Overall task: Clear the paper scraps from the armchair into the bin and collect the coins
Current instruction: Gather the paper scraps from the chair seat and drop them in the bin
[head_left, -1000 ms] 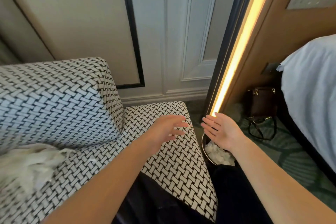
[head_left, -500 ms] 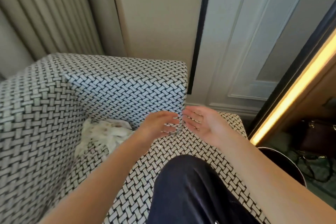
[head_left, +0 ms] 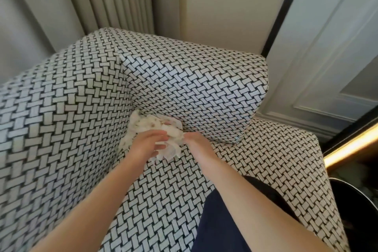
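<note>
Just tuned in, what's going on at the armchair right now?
A person is gathering the paper scraps heaped in the back corner of the armchair. The left hand grips the wad from one side and the right hand pinches it from the other. The bin stands right of the chair. No coins show.

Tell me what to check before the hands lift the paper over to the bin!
1. Left hand holds the paper: ok, fingers and thumb curl round a bunch.
2. Right hand has a grip: cannot tell, its fingertips are hidden in the paper.
3. All scraps gathered: not ok, more lie beyond the hands in the armchair corner.
4. Bin close by: ok, its rim shows right beside the armchair.
5. Coins found: cannot tell, none show.
</note>
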Demonstrator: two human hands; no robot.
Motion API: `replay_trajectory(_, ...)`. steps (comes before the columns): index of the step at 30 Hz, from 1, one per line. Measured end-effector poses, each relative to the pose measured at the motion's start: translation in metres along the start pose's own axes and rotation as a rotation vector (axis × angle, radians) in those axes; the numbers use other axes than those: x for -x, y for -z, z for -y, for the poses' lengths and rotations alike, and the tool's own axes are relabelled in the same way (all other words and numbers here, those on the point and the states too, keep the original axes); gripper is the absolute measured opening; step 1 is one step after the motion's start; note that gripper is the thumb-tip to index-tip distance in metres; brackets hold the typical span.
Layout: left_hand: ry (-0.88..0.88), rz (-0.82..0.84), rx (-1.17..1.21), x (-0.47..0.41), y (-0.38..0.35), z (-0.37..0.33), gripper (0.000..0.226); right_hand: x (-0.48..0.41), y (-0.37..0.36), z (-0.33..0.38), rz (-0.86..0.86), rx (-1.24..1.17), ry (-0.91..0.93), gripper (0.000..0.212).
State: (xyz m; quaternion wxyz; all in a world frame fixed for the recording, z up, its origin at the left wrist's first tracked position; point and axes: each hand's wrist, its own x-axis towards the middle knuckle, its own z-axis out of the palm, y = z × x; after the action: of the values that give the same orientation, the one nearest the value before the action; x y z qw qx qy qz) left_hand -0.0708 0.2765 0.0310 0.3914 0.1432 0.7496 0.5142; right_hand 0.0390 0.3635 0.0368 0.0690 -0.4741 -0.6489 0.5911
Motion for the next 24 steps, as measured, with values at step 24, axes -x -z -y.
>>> replay_trajectory(24, -0.188, -0.29, -0.441, -0.025, -0.003, 0.071, 0.049, -0.011, -0.005, -0.023, -0.021, 0.036, 0.021, 0.037)
